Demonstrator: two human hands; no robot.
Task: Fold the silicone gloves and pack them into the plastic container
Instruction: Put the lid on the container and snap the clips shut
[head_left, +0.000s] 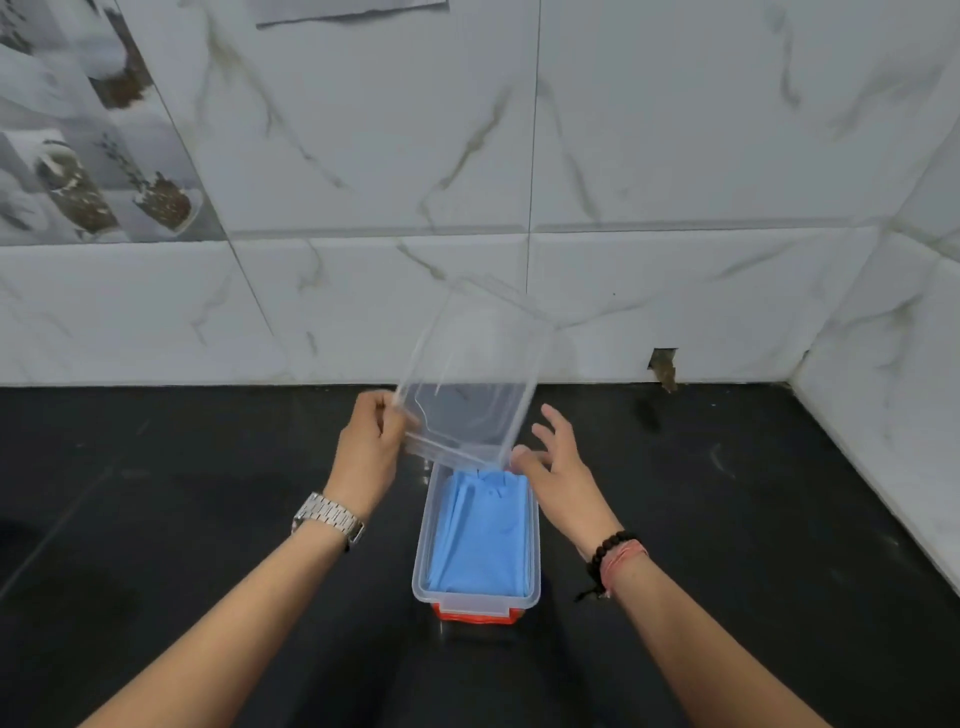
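A clear plastic container (423, 551) with a red latch at its near end stands on the black counter. Folded blue silicone gloves (480, 535) lie inside it and fill the bottom. Above its far end a clear lid (470, 384) is held tilted, its far edge raised toward the wall. My left hand (371, 447) pinches the lid's left edge. My right hand (553, 462) is at the lid's near right corner, thumb touching it and fingers spread.
The black counter (182, 493) runs back to a white marble-tiled wall (623, 156), which turns a corner on the right. A small chipped hole (664, 366) sits at the wall's base.
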